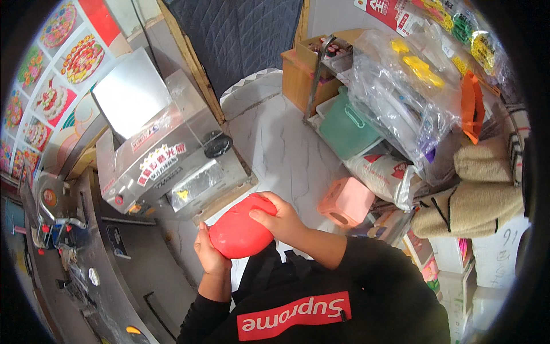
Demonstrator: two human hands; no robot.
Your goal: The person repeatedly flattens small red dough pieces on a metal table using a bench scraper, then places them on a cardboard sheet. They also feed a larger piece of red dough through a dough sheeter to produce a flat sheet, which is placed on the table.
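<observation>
A smooth red lump of soft material, like dough (239, 230), is held up in front of my black-clothed body. My left hand (209, 250) grips its left side from below, fingers curled against it. My right hand (272, 217) is wrapped round its upper right, with the thumb pressed on the top. Just beyond the lump stands a large stainless-steel machine (180, 146) with a tilted metal panel (132, 94) on top.
A steel counter (132, 269) runs along the left. On the right are a shelf rack with a green bin (346, 129), plastic bags (401, 86), a pink stool (346, 200), a white sack (378, 178) and folded beige cloths (464, 212). A dark quilted curtain (235, 40) hangs ahead.
</observation>
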